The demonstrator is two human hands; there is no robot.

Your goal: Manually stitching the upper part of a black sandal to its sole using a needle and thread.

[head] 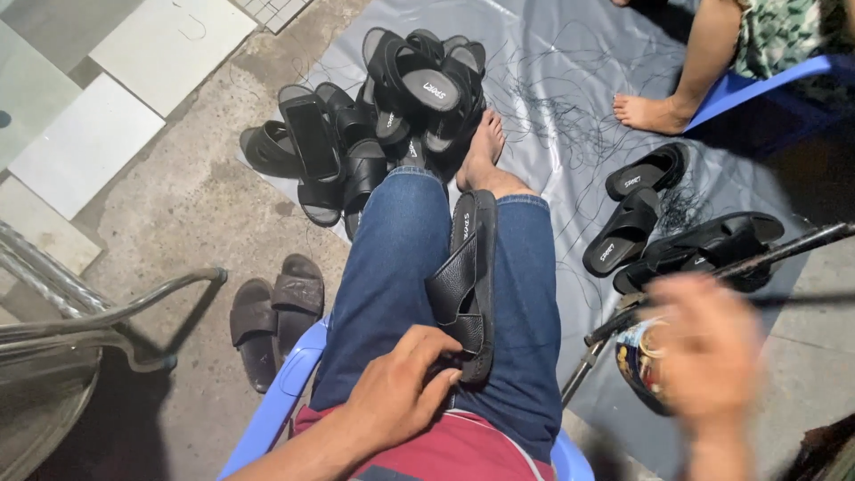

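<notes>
A black slide sandal point(466, 283) lies lengthwise on my lap, on my blue jeans. My left hand point(403, 387) grips its near heel end with fingers curled over the strap. My right hand point(710, 349) is blurred in motion at the right, raised above a small round tin point(638, 361) and a dark metal rod point(712, 267); whether it holds anything is unclear. My bare foot point(482, 151) rests against a heap of black sandals point(392, 116) ahead.
More black sandals point(677, 227) lie on the grey plastic sheet point(561, 80) strewn with black threads. Another person's bare foot point(650, 111) and a blue stool are at the top right. A brown sandal pair point(272, 316) and a metal chair frame point(107, 312) sit left.
</notes>
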